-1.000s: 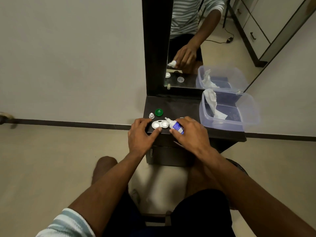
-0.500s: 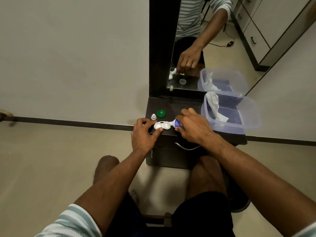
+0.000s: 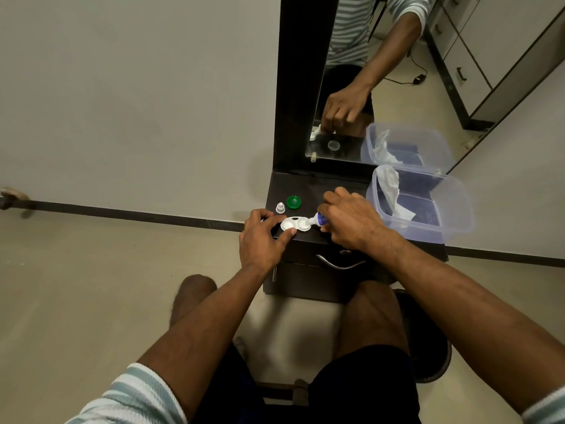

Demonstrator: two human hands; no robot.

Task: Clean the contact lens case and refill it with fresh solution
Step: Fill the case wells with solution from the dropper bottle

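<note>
A small dark cabinet (image 3: 308,185) by a pale wall, with a lens case being filled on top.

The white plastic lens case with two round cups (image 3: 296,224) lies open at the front edge of the cabinet top. The left hand (image 3: 263,240) holds it still, with the thumb and fingertips pinching its left cup. The right hand (image 3: 348,221) curls round a small white and blue solution bottle (image 3: 319,219), tipped so its tip points into the right cup. So the filling looks like it is under way; I cannot tell how much liquid is in either cup. The lids still need to go on. A round green cap (image 3: 293,202) and a little clear cap (image 3: 280,207) wait just behind the case. To the right sits a clear plastic tub (image 3: 452,206) with a crumpled white tissue (image 3: 393,191) in it. A tall mirror with a dark frame (image 3: 298,81) stands at the back. The floor is pale.
</note>
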